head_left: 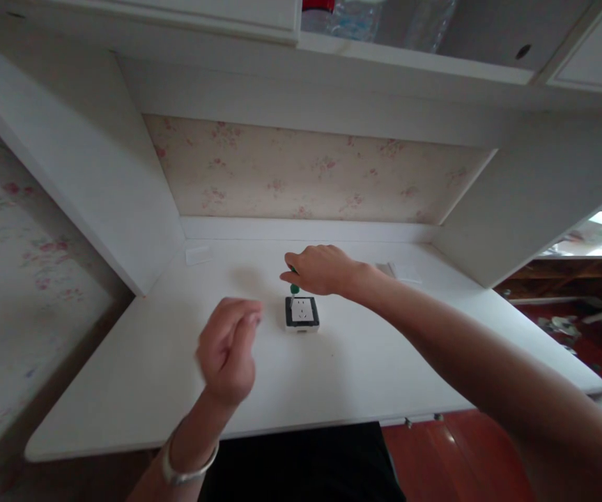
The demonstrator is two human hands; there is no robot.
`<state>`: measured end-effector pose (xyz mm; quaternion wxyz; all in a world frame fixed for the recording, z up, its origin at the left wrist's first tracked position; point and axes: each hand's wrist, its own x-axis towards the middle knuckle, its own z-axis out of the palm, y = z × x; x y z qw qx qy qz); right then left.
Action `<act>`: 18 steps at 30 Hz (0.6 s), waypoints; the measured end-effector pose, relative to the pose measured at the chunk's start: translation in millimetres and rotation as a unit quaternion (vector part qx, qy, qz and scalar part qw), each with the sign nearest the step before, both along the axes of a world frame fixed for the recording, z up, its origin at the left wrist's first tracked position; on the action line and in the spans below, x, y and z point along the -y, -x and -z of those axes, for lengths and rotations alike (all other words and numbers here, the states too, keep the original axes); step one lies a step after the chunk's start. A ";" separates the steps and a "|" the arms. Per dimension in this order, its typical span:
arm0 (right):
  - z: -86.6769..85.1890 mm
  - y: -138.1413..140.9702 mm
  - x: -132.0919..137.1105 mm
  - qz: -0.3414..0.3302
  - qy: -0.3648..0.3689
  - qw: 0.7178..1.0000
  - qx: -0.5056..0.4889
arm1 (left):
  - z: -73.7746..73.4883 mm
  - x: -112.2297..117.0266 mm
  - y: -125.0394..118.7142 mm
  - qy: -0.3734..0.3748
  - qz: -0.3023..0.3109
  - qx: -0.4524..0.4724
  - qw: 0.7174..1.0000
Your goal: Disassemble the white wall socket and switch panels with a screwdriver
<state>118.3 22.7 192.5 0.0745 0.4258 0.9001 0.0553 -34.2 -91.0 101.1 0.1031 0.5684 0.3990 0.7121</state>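
Note:
A wall socket [302,310] with a white face and dark surround sits on a white box base in the middle of the desk. My right hand [322,270] is closed around a green-handled screwdriver [295,288], held over the socket. The screwdriver's shaft points down at the left part of the socket's dark surround; whether its tip sits in a screw I cannot tell. My left hand [229,348] hangs to the left of the socket, apart from it and slightly blurred. Its fingers are curled in a pinch, and anything small between them is hidden.
The white desk [139,376] is bordered by side panels and a low back ledge. A flat clear packet [198,255] lies at the back left, another clear packet [405,272] at the back right. Overhead, a shelf [416,63] holds plastic bottles.

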 end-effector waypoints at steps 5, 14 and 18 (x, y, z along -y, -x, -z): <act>3.2 3.1 -3.5 0.000 0.002 1.000 -0.013 | 69.2 -71.3 -8.1 0.212 0.114 -0.125 0.962; 3.0 -0.1 -15.9 -0.033 0.007 0.999 -0.018 | 133.6 -99.6 -5.9 0.315 0.173 -0.243 0.901; 0.8 -5.1 -19.6 -0.043 0.023 0.999 -0.018 | 136.4 -101.9 -6.0 0.310 0.171 -0.264 0.897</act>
